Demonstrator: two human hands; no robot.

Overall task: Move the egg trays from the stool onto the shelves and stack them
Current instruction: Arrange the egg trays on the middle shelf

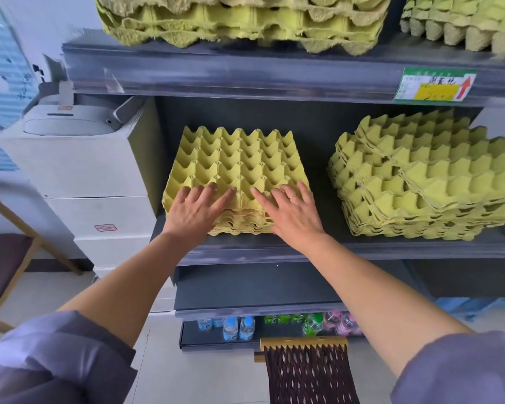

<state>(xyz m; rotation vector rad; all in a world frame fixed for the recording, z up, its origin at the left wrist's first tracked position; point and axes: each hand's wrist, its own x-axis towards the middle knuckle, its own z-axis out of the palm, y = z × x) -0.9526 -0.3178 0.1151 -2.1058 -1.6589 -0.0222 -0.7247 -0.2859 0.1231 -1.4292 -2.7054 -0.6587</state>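
A stack of yellow-green egg trays [233, 161] lies on the middle dark shelf [347, 249], at its left. My left hand [197, 209] rests flat on the stack's near left edge, fingers spread. My right hand [289, 212] lies flat on the near right edge, a ring on one finger. Neither hand grips a tray. A second, uneven stack of egg trays [426, 179] sits at the shelf's right. More egg trays [239, 21] fill the upper shelf [245, 71]. A stool's dark woven seat [309, 374] shows at the bottom.
A white printer on a cabinet [79, 158] stands left of the shelves. A wooden chair [3, 258] is at far left. Water bottles [239, 328] and coloured packs sit on the lowest shelf. A price label [435, 84] hangs on the upper shelf edge.
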